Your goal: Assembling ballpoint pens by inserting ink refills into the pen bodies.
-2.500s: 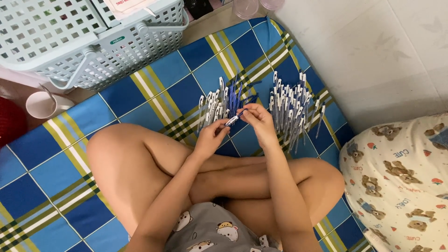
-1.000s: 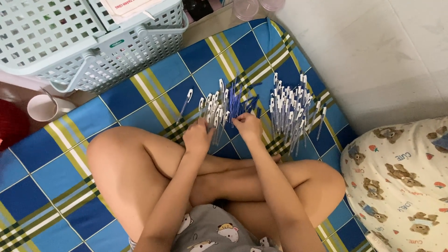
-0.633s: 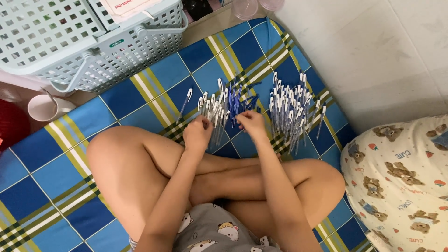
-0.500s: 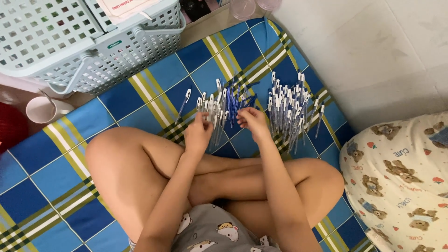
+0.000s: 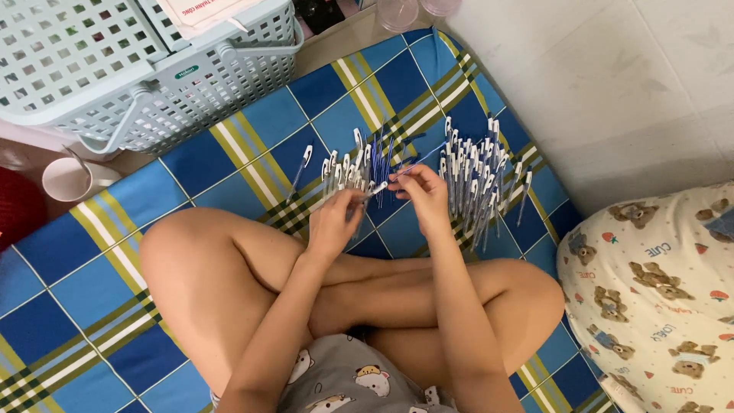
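Observation:
I sit cross-legged on a blue plaid mat (image 5: pixel 229 145). My left hand (image 5: pixel 335 222) holds a white-and-blue pen (image 5: pixel 372 189) above the mat, and my right hand (image 5: pixel 421 193) pinches a thin blue refill (image 5: pixel 417 164) at the pen's far end. Just beyond my left hand lies a loose group of pens (image 5: pixel 348 170). To the right of my right hand lies a larger pile of pens (image 5: pixel 478 180). One pen (image 5: pixel 300 170) lies apart to the left.
A pale green plastic basket (image 5: pixel 130 61) stands at the back left on the floor. A small cup (image 5: pixel 67 178) sits beside the mat's left edge. A bear-print pillow (image 5: pixel 657 291) lies at the right. White tiled floor (image 5: pixel 612 84) borders the mat.
Both hands reached down into the pen groups on the mat, then lifted back toward me. They now hold a pen and refill between them.

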